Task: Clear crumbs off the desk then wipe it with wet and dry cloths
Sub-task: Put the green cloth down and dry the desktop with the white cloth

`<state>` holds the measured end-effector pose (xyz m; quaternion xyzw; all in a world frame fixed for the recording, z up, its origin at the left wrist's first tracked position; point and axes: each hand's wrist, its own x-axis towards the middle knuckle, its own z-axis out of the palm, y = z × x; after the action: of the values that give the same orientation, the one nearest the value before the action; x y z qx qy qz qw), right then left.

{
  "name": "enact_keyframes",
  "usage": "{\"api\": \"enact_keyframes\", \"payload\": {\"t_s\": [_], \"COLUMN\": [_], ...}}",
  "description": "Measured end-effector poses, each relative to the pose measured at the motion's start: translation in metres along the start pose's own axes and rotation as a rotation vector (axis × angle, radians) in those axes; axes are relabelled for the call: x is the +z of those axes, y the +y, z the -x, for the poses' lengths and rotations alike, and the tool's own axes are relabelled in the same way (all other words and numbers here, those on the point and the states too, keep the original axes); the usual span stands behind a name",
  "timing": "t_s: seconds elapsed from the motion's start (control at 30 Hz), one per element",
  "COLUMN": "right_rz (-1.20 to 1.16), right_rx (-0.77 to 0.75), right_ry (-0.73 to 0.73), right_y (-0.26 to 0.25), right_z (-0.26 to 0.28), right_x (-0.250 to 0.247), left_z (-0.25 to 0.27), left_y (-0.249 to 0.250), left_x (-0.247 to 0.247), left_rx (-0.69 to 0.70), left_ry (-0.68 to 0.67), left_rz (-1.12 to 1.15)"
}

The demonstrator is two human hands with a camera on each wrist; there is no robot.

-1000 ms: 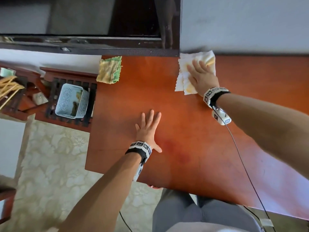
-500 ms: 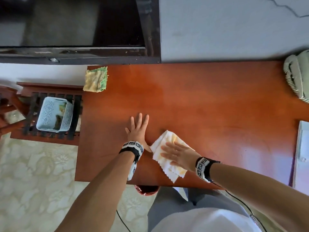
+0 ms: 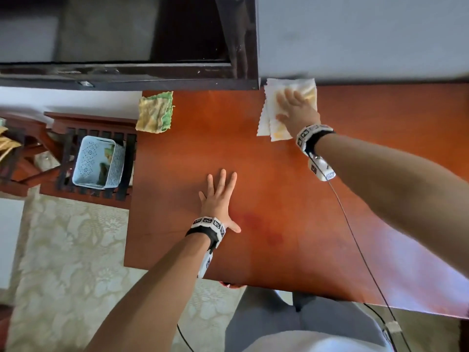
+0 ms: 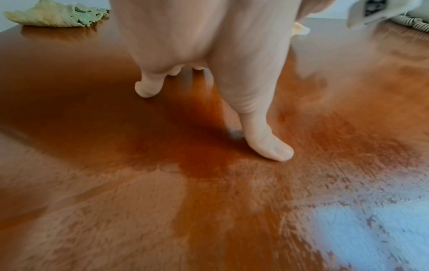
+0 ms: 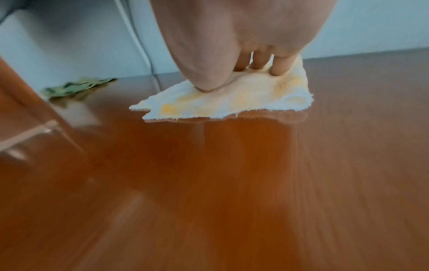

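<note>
My right hand (image 3: 295, 107) lies flat with straight fingers on a white and yellow cloth (image 3: 272, 123) at the far edge of the red-brown desk (image 3: 291, 199), against the wall. In the right wrist view the fingers (image 5: 278, 67) press the cloth (image 5: 232, 102) onto the wood. My left hand (image 3: 218, 196) rests flat near the desk's middle, fingers spread, holding nothing; the thumb (image 4: 267, 141) touches the desk (image 4: 209, 201). A crumpled green and yellow cloth (image 3: 154, 113) lies at the desk's far left corner, and it shows as the green cloth (image 4: 55, 14) in the left wrist view.
A pale blue perforated basket (image 3: 97, 162) sits on a slatted wooden stand (image 3: 66, 148) left of the desk. A dark window frame (image 3: 127, 74) runs behind the desk's left part. A thin cable (image 3: 355, 237) trails from my right wrist across the desk. Patterned floor (image 3: 66, 275) lies below left.
My right hand has slid the white and yellow cloth from the near edge beside my left hand back to the far edge by the wall. The left hand has stayed put.
</note>
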<state>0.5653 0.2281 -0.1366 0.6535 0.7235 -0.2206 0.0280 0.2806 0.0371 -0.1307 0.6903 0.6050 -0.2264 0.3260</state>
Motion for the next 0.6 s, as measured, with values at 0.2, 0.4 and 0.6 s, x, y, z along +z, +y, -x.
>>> {"api": "enact_keyframes", "payload": {"t_s": [0.2, 0.4, 0.6], "right_rz": [0.024, 0.031, 0.034], "right_rx": [0.008, -0.098, -0.239], "right_ry": [0.0, -0.003, 0.047], "right_y": [0.012, 0.02, 0.018], "right_z": [-0.04, 0.033, 0.159], "right_x": [-0.008, 0.024, 0.08], "left_z": [-0.001, 0.0, 0.004], "left_y": [-0.001, -0.001, 0.004], "left_x": [0.0, -0.002, -0.005], "left_rx": [-0.014, -0.02, -0.018], "left_ry": [0.009, 0.001, -0.005], "left_rz": [-0.007, -0.008, -0.048]}}
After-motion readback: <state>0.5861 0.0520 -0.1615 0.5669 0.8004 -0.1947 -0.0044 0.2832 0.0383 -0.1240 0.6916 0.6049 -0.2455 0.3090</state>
